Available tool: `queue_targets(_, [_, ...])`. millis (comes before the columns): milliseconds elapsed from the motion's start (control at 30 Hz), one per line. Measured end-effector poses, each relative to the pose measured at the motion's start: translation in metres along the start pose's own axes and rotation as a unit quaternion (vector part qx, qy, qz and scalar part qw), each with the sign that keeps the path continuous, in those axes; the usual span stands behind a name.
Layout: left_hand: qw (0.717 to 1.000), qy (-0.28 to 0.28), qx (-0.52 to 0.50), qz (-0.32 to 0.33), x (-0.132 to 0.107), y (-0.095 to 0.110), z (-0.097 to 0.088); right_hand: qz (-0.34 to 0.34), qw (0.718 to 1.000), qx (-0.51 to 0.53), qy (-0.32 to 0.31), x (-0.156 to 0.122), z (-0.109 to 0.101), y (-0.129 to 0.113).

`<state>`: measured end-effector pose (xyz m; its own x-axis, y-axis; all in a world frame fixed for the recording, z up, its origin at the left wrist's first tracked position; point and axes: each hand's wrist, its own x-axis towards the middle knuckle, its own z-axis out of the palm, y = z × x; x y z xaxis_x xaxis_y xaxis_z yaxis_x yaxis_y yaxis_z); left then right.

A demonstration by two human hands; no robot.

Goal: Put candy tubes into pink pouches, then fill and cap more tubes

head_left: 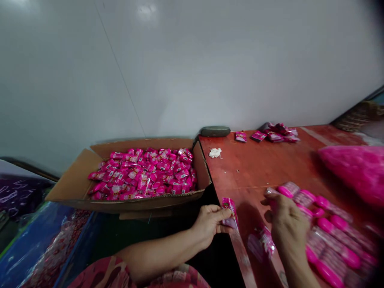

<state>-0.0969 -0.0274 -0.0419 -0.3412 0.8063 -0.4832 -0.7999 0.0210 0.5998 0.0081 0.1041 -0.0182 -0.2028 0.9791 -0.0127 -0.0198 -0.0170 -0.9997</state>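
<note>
Between the thumb and fingers of my left hand (210,224) is a small printed pink wrapper (229,206), held at the table's near left edge. My right hand (289,224) is curled over the table, its fingers round a small clear container (271,192) with pink on it, mostly hidden by the hand. Beside that hand lie several clear containers with pink caps (330,236), packed close together. Another printed wrapper (266,241) and a clear plastic piece (255,246) rest on the table between my hands, slightly blurred.
An open cardboard box (204,172) full of pink wrapped packs (150,172) stands left of the red table (240,172). Along the wall are a dark oblong case (215,131) and a pile of pink wrappers (280,133). A large pink bag (357,168) lies at right.
</note>
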Motion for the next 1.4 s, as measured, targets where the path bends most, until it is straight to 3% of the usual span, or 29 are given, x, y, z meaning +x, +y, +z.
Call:
queue_targets(67, [1.0,0.008,-0.006,0.002,0.004,0.004,-0.002,-0.095,0.981,-0.164,-0.039,0.011,-0.001,0.016])
queue_targets(167, [1.0,0.01,-0.016,-0.003,0.009,0.011,-0.003,-0.255,0.869,-0.403,-0.13,0.024,-0.002,0.032])
queue_targets(233, [1.0,0.002,-0.021,-0.001,0.012,0.015,-0.002,-0.3,0.833,-0.441,-0.144,0.024,-0.003,0.033])
queue_targets(300, [1.0,-0.008,-0.024,0.0,0.016,0.018,0.001,-0.29,0.849,-0.428,-0.113,0.014,-0.005,0.025])
queue_targets(367, [1.0,-0.016,-0.024,-0.004,0.018,0.019,0.004,-0.224,0.895,-0.375,-0.085,-0.003,-0.006,0.014])
queue_targets(433, [0.999,-0.022,-0.023,-0.011,0.02,0.018,0.007,-0.143,0.935,-0.308,-0.101,-0.022,-0.009,0.005])
queue_targets(500, [0.999,-0.028,-0.018,-0.016,0.021,0.017,0.007,-0.102,0.943,-0.29,-0.128,-0.035,-0.013,0.002])
queue_targets(600, [0.999,-0.03,-0.011,-0.013,0.021,0.015,0.004,-0.098,0.908,-0.398,-0.09,-0.035,-0.022,0.001])
queue_targets(700, [1.0,-0.02,-0.021,-0.011,0.021,0.015,0.001,-0.105,0.844,-0.523,-0.062,-0.021,-0.026,-0.003])
queue_targets(833, [0.999,0.004,-0.042,-0.014,0.022,0.019,0.001,-0.15,0.754,-0.632,-0.094,-0.007,-0.018,-0.01])
queue_targets(900, [0.999,0.007,-0.049,-0.009,0.023,0.021,0.003,-0.152,0.729,-0.659,-0.107,-0.004,-0.014,-0.01])
queue_targets(967, [0.998,0.011,-0.059,-0.008,0.025,0.022,0.005,-0.149,0.722,-0.667,-0.112,-0.002,-0.014,-0.008])
queue_targets(1067, [0.996,0.026,-0.078,-0.025,0.03,0.02,0.011,-0.141,0.751,-0.638,-0.096,-0.005,-0.018,-0.004])
queue_targets(1133, [0.994,0.038,-0.094,-0.044,0.033,0.017,0.015,-0.119,0.817,-0.559,-0.078,-0.015,-0.023,-0.004])
queue_targets(1200, [0.991,0.047,-0.108,-0.059,0.036,0.013,0.019,-0.074,0.907,-0.409,-0.07,-0.033,-0.025,-0.005])
queue_targets(1267, [0.989,0.053,-0.122,-0.066,0.037,0.01,0.024,-0.001,0.97,-0.233,-0.065,-0.057,-0.023,-0.007])
queue_targets(1333, [0.987,0.056,-0.136,-0.065,0.036,0.006,0.028,0.075,0.99,-0.112,-0.049,-0.081,-0.016,-0.006])
queue_targets(1400, [0.986,0.054,-0.146,-0.067,0.034,0.002,0.034,0.11,0.992,-0.053,-0.028,-0.098,-0.008,-0.004])
